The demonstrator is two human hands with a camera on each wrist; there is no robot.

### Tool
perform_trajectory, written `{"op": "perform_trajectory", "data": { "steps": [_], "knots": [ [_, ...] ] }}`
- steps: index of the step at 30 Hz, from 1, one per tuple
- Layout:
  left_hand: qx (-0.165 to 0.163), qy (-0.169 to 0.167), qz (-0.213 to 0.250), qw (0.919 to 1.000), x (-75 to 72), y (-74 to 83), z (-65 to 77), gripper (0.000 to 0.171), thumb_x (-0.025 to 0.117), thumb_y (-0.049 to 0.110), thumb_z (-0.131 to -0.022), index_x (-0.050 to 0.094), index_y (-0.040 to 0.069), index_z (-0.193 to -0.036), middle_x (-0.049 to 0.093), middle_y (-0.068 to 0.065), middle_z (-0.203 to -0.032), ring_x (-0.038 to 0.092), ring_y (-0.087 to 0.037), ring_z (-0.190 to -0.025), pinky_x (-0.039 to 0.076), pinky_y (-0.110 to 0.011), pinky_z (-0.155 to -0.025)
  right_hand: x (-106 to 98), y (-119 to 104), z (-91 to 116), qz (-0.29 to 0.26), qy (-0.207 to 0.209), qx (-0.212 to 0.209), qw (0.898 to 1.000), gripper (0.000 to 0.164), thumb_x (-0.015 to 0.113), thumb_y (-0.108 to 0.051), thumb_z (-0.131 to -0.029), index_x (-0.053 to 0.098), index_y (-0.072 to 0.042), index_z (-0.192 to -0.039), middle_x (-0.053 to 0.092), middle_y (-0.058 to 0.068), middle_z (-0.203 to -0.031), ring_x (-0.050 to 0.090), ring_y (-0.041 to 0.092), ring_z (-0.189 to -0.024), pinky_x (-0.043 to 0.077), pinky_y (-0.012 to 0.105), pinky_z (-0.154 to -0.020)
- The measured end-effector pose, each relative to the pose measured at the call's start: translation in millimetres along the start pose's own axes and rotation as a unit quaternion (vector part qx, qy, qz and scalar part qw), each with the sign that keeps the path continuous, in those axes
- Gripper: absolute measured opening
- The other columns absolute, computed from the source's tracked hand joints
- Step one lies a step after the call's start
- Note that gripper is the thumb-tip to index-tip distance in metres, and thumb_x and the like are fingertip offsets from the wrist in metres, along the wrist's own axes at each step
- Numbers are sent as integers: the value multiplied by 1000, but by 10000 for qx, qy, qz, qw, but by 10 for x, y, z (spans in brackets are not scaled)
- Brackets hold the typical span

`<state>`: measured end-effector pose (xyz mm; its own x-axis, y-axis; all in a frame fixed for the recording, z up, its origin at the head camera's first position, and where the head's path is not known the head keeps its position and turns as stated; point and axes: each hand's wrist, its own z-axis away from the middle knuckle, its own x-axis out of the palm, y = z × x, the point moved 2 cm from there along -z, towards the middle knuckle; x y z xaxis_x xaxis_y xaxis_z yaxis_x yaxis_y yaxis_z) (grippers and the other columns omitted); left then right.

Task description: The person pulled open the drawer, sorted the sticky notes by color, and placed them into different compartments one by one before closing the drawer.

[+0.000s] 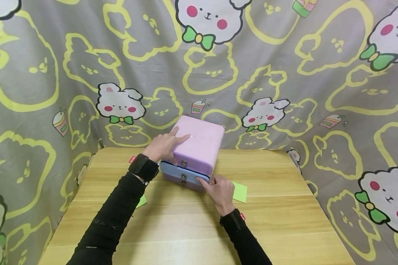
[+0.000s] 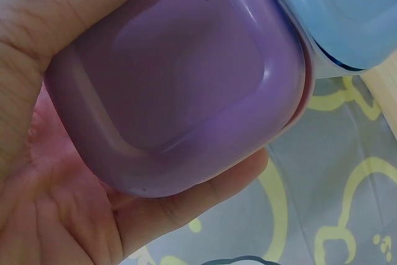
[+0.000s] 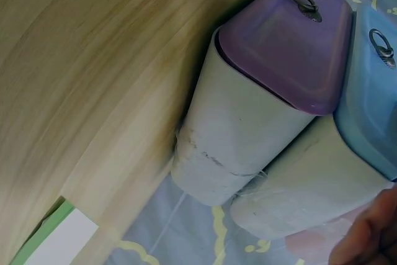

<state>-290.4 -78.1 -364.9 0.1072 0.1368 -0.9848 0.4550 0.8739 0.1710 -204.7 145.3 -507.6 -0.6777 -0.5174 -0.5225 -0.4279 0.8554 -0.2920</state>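
Observation:
A small stacked drawer organizer stands tilted toward the right on the table, its metal ring pulls facing me. Its pink top box (image 1: 200, 141) has a purple front. Below it sit a blue drawer (image 1: 172, 171) and a lower purple drawer (image 3: 288, 48), both with white bodies. My left hand (image 1: 162, 146) grips the pink box at its left side, the thumb lying over the purple front (image 2: 180, 72) in the left wrist view. My right hand (image 1: 221, 191) holds the blue drawer's right corner, thumb on its front and fingers curled beside it.
One green paper pad (image 1: 240, 192) lies right of the organizer, behind my right hand. Another green piece (image 1: 141, 201) shows partly behind my left forearm. The wooden table (image 1: 278, 221) ends at a patterned grey curtain (image 1: 219, 73) behind and on both sides.

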Motion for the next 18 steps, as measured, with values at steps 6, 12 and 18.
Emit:
{"op": "perform_trajectory", "data": {
  "steps": [6,12,18],
  "knots": [
    [-19,-4,-15,10000,17,-2,-8,120,99,30,-61,31,36,-159,15,-25,-169,60,-48,-125,53,-60,-98,19,29,-5,-51,-105,346,9993,63,93,-48,-63,39,-17,-52,37,-8,-43,14,-11,-46,15,10,-42],
    [-21,28,-36,10000,17,0,0,120,99,29,-61,30,36,-159,15,-24,-169,61,-48,-124,54,-60,-96,39,41,-7,-206,-238,763,9966,60,93,-51,-63,49,-11,-72,48,-2,-60,30,-1,-47,25,13,-41],
    [-49,16,-23,10000,22,0,17,119,98,29,-63,29,36,-160,13,-23,-170,61,-45,-125,55,-59,-95,72,65,-31,-510,-472,1260,9896,89,92,-54,-63,56,-3,-125,63,16,-107,63,20,-70,47,22,-46]
  ]
}}
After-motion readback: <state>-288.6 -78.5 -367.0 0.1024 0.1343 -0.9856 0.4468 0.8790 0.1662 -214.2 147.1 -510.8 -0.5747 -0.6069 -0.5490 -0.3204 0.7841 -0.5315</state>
